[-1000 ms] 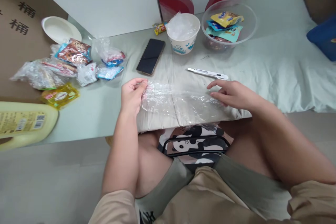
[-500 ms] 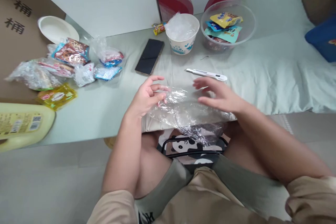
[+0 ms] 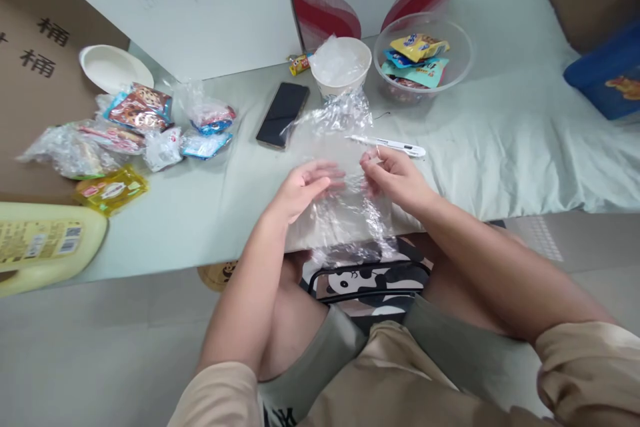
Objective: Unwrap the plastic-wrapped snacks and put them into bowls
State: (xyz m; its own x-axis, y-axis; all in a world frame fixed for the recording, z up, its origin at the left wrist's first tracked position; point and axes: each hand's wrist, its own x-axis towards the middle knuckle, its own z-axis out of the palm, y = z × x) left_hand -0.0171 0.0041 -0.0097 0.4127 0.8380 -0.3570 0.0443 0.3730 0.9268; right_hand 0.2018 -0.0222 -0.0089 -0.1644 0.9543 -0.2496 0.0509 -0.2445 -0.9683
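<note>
Over at ten o'clock, snack packs (image 3: 137, 110) are kinda bunched up; left hand (image 3: 301, 192) at nine, thumb and fingers apart; clear plastic film (image 3: 353, 203) mid-dial; right hand (image 3: 397, 175) at three, pinching it; clear bowl (image 3: 461, 53) at one.

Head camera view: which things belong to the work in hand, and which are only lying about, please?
Apparently in the work:
- clear plastic film, in the right hand's grip
- left hand, at the film

Apparently lying about, untouched:
- phone
- white cutter
- yellow jug
- white bowl
</note>
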